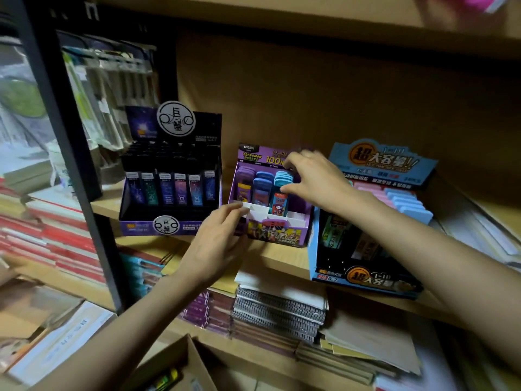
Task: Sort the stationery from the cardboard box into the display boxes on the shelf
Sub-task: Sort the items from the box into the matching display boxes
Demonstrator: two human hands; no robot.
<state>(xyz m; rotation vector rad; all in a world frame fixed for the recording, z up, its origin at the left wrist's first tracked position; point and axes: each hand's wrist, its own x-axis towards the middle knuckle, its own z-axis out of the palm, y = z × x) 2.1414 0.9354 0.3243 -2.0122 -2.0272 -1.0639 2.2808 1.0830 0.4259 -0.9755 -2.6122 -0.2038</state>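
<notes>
Head view: I judged the job roughly midway. My right hand [315, 182] reached into the purple box [277, 234] on the shelf [282, 261], thumb and curled fingers pinching the cases [277, 198] in its right column. My left hand [217, 238] lay open, its fingers resting on the white divider at the front-left corner. The back rows were filled and the front slots showed bare. The black box [169, 193] looked full, the blue box [366, 280] partly so. Stock still showed in the cardboard box [180, 362] below.
</notes>
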